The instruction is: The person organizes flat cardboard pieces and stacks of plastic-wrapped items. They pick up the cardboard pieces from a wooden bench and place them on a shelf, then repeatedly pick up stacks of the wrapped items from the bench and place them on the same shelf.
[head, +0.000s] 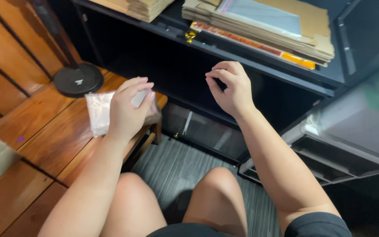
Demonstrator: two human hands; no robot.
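A wooden table [44, 127] fills the left side, with a round black lamp base [78, 79] on it. Just right of that base, the left hand [127, 109] pinches a small grey card [139, 98] over a clear plastic bag [98, 112] lying on the table's edge. Further right, the right hand [229, 87] hovers loosely curled, holding nothing, below a dark shelf [259, 66] stacked with flat cardboard sheets [268, 26].
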